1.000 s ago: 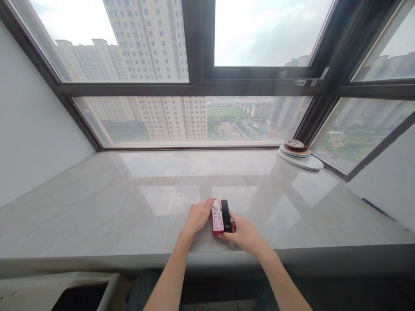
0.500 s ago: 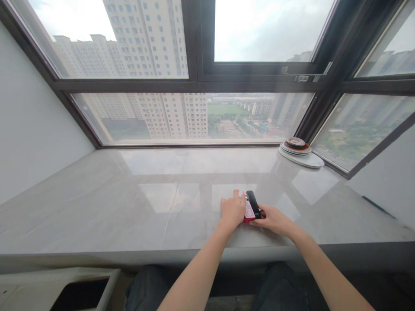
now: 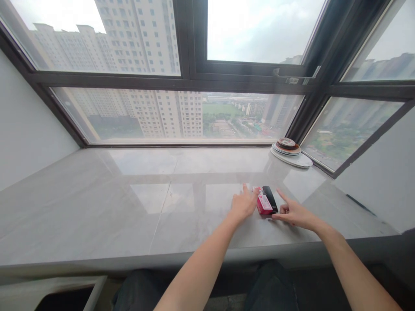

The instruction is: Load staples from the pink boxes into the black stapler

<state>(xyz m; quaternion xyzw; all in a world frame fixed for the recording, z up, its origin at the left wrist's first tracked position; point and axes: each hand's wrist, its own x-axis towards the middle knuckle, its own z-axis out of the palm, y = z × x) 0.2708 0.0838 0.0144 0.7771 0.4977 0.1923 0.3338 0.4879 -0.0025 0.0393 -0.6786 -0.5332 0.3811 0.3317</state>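
A small red-and-white box point(image 3: 264, 203) lies on the pale stone sill. Against its right side is a slim black oblong object point(image 3: 270, 199), whose kind I cannot make out. My left hand point(image 3: 243, 205) is just left of the box, fingers apart, with a fingertip at the box's upper left corner. To the right of the black object, my right hand point(image 3: 296, 214) has its thumb and index finger spread and its other fingers curled. The thumb reaches the lower end of the black object; whether it touches is unclear. Neither hand grips anything.
A stack of round plates or discs point(image 3: 288, 153) stands in the far right corner by the dark window frame point(image 3: 181, 82). A thin dark strip point(image 3: 360, 204) runs along the base of the right wall. The front edge of the sill point(image 3: 97, 260) is close to my knees.
Both hands have loosened from the box and the black object, and their fingers have spread. The box and black object appear further right in view, partly because the camera has shifted.
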